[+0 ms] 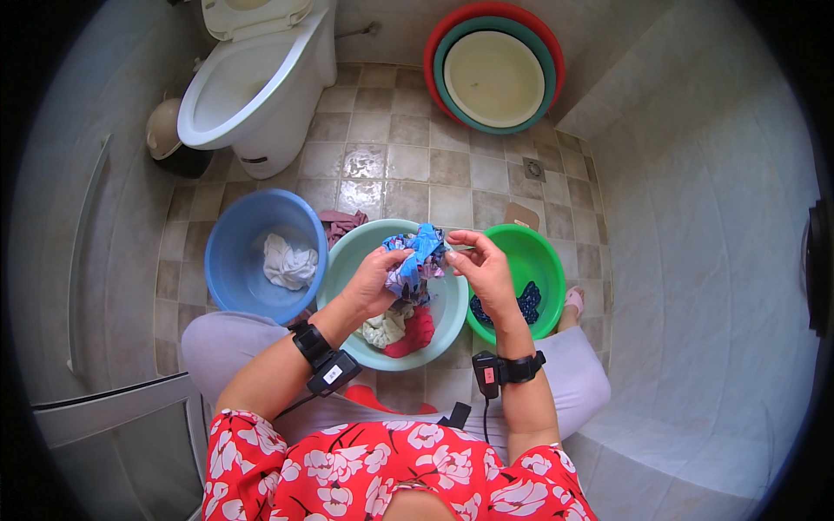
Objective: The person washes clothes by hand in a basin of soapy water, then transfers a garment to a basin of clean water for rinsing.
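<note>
A bunched blue cloth point(422, 253) with a multicoloured pattern is held up over the pale aqua basin point(334, 256). My left hand point(373, 280) is closed around the cloth's left side, thumb on top. At its right edge, my right hand point(483, 271) pinches the fabric between thumb and fingers. Below the cloth, inside the aqua basin, lie a cream-white cloth point(385, 328) and a red cloth point(412, 334). The lower part of the held cloth hangs close above them, and I cannot tell whether it touches.
A blue basin point(228, 252) with a white cloth point(289, 262) stands left; a green basin point(549, 260) with a dark dotted cloth point(528, 301) stands right. A mauve cloth point(343, 226) lies behind. Farther off are a toilet point(261, 104), a bin point(165, 130) and stacked basins point(495, 80).
</note>
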The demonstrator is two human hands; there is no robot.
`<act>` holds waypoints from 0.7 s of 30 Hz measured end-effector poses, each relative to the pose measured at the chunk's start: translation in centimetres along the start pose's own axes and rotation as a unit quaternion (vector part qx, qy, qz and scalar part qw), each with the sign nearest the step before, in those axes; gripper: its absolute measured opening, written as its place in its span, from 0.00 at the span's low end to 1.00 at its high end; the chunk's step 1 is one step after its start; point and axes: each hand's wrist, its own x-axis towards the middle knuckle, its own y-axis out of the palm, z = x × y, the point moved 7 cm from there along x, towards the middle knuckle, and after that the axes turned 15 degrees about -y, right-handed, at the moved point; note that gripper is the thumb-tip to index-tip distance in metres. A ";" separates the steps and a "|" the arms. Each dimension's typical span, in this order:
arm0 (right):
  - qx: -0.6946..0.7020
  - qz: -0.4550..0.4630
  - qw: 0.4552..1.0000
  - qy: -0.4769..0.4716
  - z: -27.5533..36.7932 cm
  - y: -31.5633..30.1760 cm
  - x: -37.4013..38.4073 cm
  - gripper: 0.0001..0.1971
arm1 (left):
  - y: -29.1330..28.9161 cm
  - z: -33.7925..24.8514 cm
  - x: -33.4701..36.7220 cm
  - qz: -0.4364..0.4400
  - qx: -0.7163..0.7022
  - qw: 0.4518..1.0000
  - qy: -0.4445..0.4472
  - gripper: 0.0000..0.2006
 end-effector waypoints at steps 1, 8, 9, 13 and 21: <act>-0.029 0.001 1.000 0.005 -0.3 0.2 -0.2 0.13 | 0.1 0.0 -0.1 0.000 0.002 1.000 -0.001 0.09; 0.050 0.031 0.998 -0.019 0.5 -1.2 -0.1 0.08 | -0.2 -0.6 -0.6 0.017 0.032 0.999 -0.023 0.12; 0.060 0.021 0.997 -0.031 1.0 -1.7 0.1 0.07 | -0.3 -0.7 -0.8 0.007 0.043 0.999 -0.026 0.13; 0.032 0.012 0.999 -0.031 2.5 -3.4 0.0 0.07 | -0.3 -1.4 -1.2 0.007 0.148 0.989 0.012 0.15; -0.162 0.014 0.977 -0.137 4.6 -5.3 0.5 0.07 | -0.9 -2.9 -1.8 -0.026 0.271 0.960 0.064 0.16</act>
